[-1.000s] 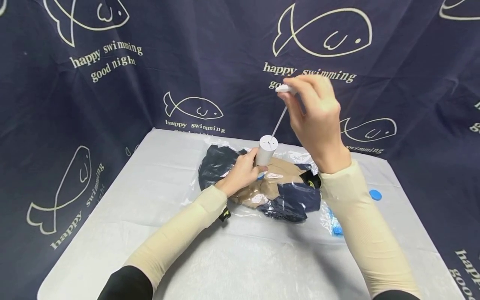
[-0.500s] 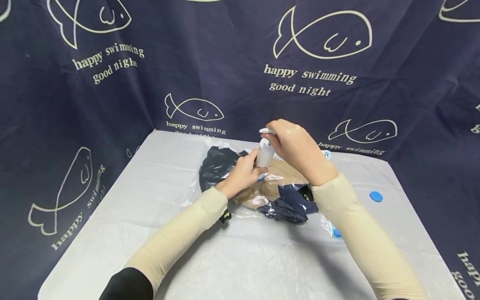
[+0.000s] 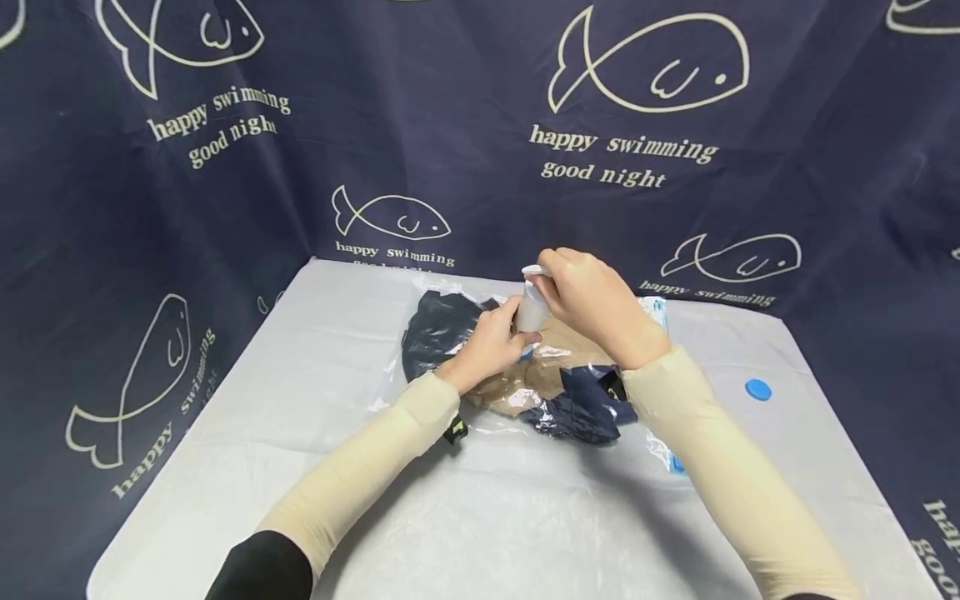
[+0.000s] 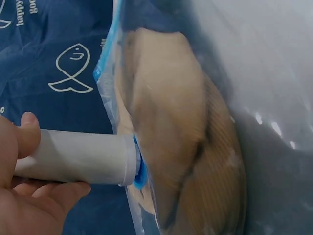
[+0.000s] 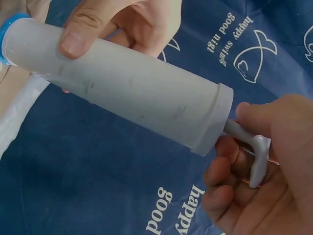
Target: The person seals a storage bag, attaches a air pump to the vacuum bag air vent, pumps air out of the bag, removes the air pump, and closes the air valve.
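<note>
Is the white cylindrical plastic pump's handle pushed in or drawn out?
Nearly fully in: the right wrist view shows only a short stem between the handle and the pump barrel.

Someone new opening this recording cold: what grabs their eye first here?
Probably the white pump in the middle of the head view, its body wrapped by the left grip and its handle held by the right grip. Around them, the dark blue backdrop with pale fish outlines stands out, as does the bright blue disc at the table's right.
</note>
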Tool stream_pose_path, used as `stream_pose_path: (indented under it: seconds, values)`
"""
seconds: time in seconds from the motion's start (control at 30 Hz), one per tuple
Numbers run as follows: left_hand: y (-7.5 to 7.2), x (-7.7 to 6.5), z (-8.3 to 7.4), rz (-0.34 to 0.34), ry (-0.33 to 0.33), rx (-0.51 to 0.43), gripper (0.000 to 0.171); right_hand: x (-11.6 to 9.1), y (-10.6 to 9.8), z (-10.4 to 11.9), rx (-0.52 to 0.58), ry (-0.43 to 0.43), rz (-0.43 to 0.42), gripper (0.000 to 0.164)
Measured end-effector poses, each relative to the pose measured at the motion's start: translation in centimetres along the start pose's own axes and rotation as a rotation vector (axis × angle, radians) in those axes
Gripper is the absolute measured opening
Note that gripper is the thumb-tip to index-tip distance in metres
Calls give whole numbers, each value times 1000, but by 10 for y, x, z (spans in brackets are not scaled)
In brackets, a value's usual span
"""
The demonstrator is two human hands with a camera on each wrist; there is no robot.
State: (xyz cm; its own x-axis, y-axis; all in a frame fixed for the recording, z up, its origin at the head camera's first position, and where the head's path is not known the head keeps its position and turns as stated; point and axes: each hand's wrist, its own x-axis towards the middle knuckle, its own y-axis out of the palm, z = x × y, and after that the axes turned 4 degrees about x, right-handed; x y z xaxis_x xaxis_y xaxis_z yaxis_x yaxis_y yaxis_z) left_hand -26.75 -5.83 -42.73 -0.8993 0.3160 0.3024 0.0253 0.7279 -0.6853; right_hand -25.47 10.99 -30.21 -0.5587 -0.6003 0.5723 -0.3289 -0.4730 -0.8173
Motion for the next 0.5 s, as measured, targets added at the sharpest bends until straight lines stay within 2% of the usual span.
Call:
stream_pose_path:
  seconds: [0.2, 0.5]
  values:
    - [-3, 1, 1, 3, -7, -44, 56, 6, -6, -2, 8, -18, -26, 17]
    - [1, 3, 1, -33, 18, 12, 50, 8, -15, -1, 40, -33, -62, 9]
